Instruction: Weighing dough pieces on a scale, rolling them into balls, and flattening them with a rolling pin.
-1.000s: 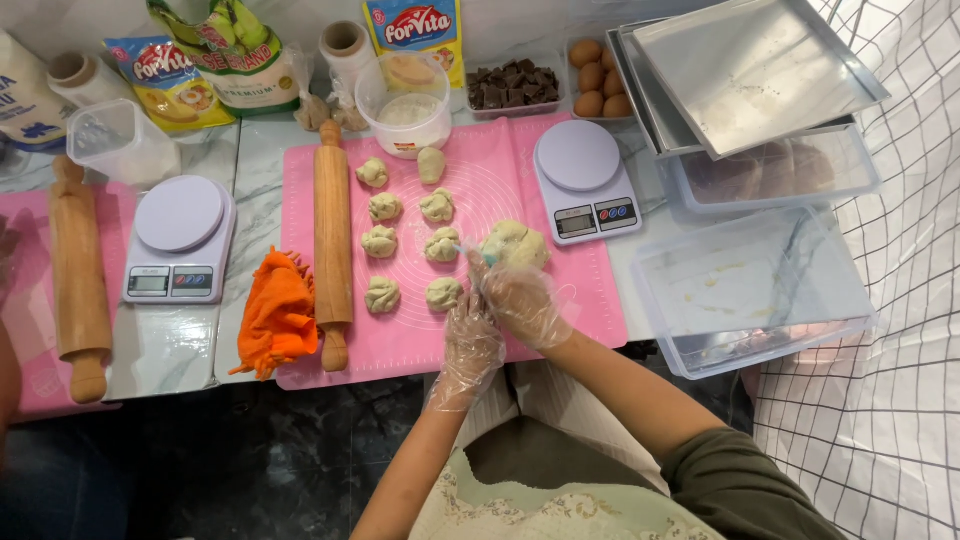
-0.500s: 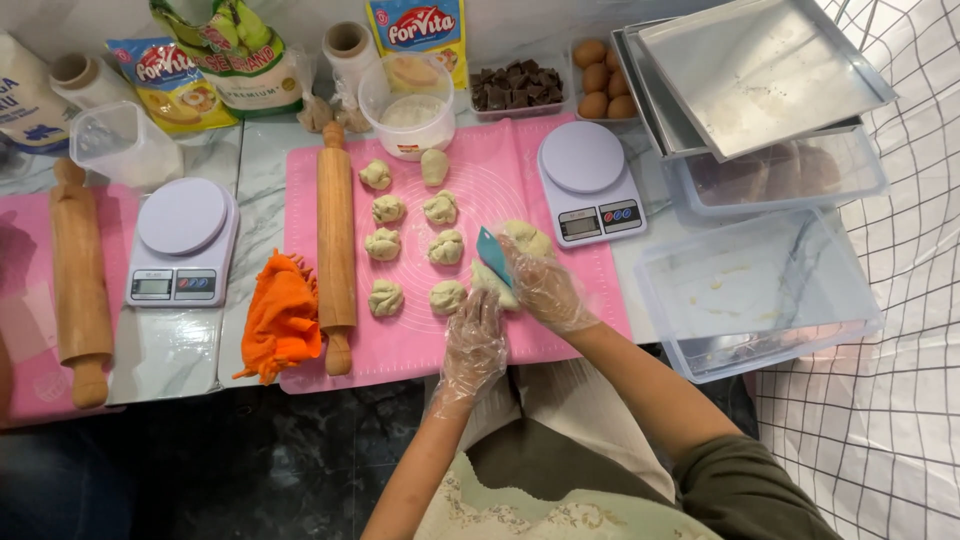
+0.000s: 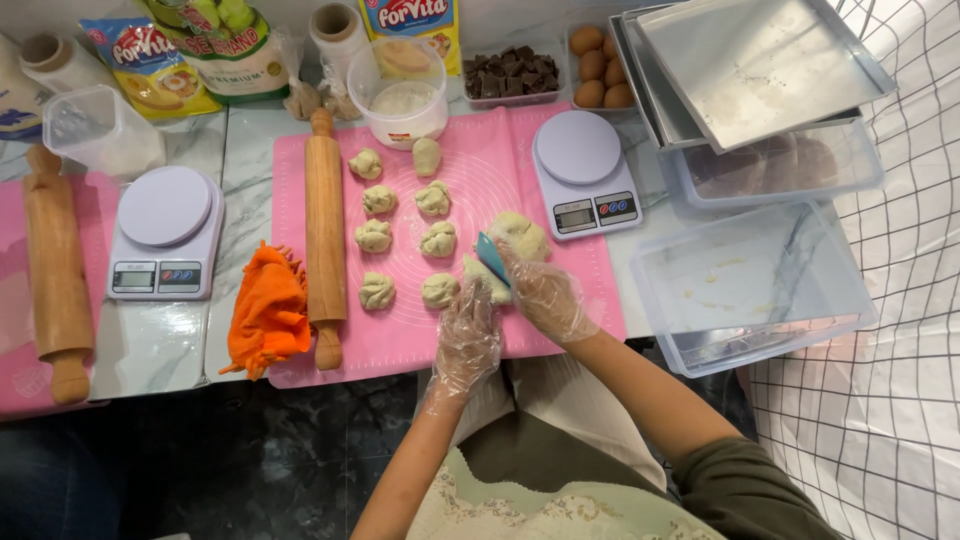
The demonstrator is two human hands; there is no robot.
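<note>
**Eight dough pieces laid out, a ninth being cut**

Eight small dough pieces (image 3: 404, 222) lie in loose rows on the pink silicone mat (image 3: 470, 160), which is spread on the marble counter (image 3: 240, 140). At the mat's near right, both gloved hands work on the big lump of dough (image 3: 522, 235). The right hand (image 3: 545, 295) grips a small teal scraper (image 3: 491, 257), its blade pressed down into the lump's near edge. The left hand (image 3: 466, 335) is curled around the portion being parted off, fingers resting on it; how firmly it closes I cannot tell.

A wooden rolling pin (image 3: 325, 235) lies along the mat's left side, with an orange cloth (image 3: 268, 310) just beside it. A white kitchen scale (image 3: 583, 170) sits on the mat's far right corner, near the lump.

Risks, as a judgement: the blade sits close to the left fingertips, so a slip could nick the thin glove. The dough looks soft and may cling to the scraper or gloves, tearing the portion unevenly. A piece cut by eye may also come out a different size from the others.
</note>
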